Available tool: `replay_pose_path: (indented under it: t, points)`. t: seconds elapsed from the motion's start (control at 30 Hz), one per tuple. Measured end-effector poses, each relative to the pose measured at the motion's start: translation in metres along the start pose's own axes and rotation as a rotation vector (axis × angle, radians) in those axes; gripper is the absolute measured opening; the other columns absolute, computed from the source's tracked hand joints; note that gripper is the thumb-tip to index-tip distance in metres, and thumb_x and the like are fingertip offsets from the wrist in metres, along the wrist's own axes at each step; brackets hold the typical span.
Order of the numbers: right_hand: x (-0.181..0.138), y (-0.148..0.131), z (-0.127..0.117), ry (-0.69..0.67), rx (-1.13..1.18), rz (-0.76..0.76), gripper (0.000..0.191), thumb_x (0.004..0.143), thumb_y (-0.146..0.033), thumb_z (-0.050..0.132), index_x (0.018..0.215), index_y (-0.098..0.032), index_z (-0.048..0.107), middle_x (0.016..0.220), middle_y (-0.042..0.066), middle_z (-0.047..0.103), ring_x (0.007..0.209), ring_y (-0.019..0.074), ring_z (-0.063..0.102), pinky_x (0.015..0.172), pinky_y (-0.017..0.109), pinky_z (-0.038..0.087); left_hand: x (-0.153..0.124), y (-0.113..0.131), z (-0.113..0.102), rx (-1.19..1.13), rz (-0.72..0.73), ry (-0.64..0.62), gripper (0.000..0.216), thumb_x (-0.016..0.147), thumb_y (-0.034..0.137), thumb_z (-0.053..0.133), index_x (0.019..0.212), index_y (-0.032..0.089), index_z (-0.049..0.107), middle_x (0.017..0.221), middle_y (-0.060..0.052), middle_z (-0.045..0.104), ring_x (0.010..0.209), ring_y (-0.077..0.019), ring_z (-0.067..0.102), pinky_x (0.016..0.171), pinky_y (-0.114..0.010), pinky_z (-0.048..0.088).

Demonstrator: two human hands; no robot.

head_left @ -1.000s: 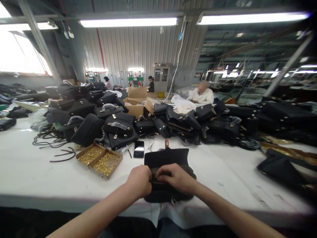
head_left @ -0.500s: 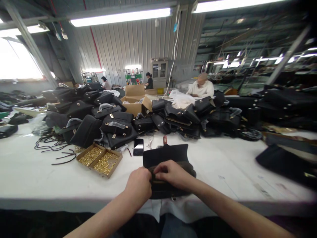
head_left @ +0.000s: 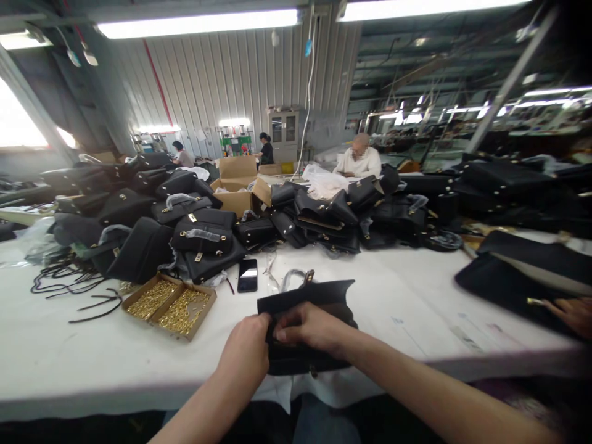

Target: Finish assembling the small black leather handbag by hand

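Note:
A black handbag (head_left: 308,364) lies in front of me near the table's front edge, its flap (head_left: 319,295) raised and folded back. My left hand (head_left: 247,345) is closed on the bag's left side at the opening, its fingertips partly hidden inside. My right hand (head_left: 308,327) reaches into the opening with bent fingers, thumb and fingertips close together near the left hand. Whatever those fingers pinch is too dark to make out. Behind the flap a plastic-wrapped handle (head_left: 292,279) and a gold-coloured clasp (head_left: 309,277) show.
Left of the bag stands a divided cardboard tray (head_left: 203,320) of small gold hardware. A phone (head_left: 247,275) and dark cords (head_left: 99,305) lie on the white table (head_left: 393,283). Black bags (head_left: 203,228) are heaped behind. At right, another person's hand (head_left: 573,313) touches a black bag (head_left: 504,283).
The view has turned slightly right. My right hand stays inside the bag, and the wrapped handle shows behind the flap. Another person's hand has come into view at far right.

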State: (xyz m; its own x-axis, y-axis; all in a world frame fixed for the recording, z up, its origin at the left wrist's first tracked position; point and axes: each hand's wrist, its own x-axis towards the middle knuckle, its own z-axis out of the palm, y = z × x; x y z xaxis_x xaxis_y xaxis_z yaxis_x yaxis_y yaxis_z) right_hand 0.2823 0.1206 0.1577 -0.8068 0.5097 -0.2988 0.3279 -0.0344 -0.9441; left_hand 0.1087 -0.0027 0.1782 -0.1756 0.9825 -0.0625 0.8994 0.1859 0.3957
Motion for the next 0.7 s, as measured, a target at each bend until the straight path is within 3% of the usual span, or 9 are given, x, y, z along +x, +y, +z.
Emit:
replay_pose_path:
  t: [0.17,0.3,0.43,0.7]
  points:
    - [-0.001,0.003,0.007,-0.049,0.125,0.028,0.03,0.069,-0.037,0.089,0.092,-0.018,0.087,0.099,0.007,0.081,0.093,0.0223,0.071,0.092,0.032,0.052,-0.011,0.001,0.007,-0.042,0.015,-0.018,0.05,0.077,0.004,0.056,0.121,0.021,0.072,0.118,-0.011,0.077,0.115,-0.0352,0.07,0.095,-0.041,0.052]
    - [0.001,0.004,0.013,-0.056,0.2,0.08,0.034,0.064,-0.037,0.091,0.09,-0.015,0.086,0.096,0.007,0.08,0.092,0.021,0.07,0.093,0.033,0.05,-0.02,-0.003,0.013,-0.144,0.067,0.01,0.056,0.078,0.0,0.05,0.127,0.021,0.07,0.124,-0.01,0.076,0.122,-0.0327,0.068,0.101,-0.039,0.049]
    - [0.002,0.004,0.015,-0.071,0.238,0.135,0.035,0.061,-0.033,0.093,0.09,-0.015,0.085,0.095,0.005,0.079,0.09,0.0188,0.068,0.092,0.031,0.049,-0.026,-0.004,0.016,-0.139,0.075,0.023,0.062,0.08,0.001,0.05,0.134,0.025,0.067,0.12,-0.008,0.073,0.114,-0.0332,0.068,0.093,-0.04,0.048]
    - [0.005,0.023,0.021,-0.191,0.267,0.088,0.04,0.065,-0.031,0.094,0.101,-0.016,0.084,0.108,0.005,0.079,0.101,0.0196,0.071,0.099,0.032,0.051,-0.042,-0.008,0.033,-0.199,0.072,0.067,0.068,0.083,0.0,0.05,0.142,0.029,0.064,0.118,-0.007,0.07,0.109,-0.0305,0.068,0.088,-0.038,0.044]
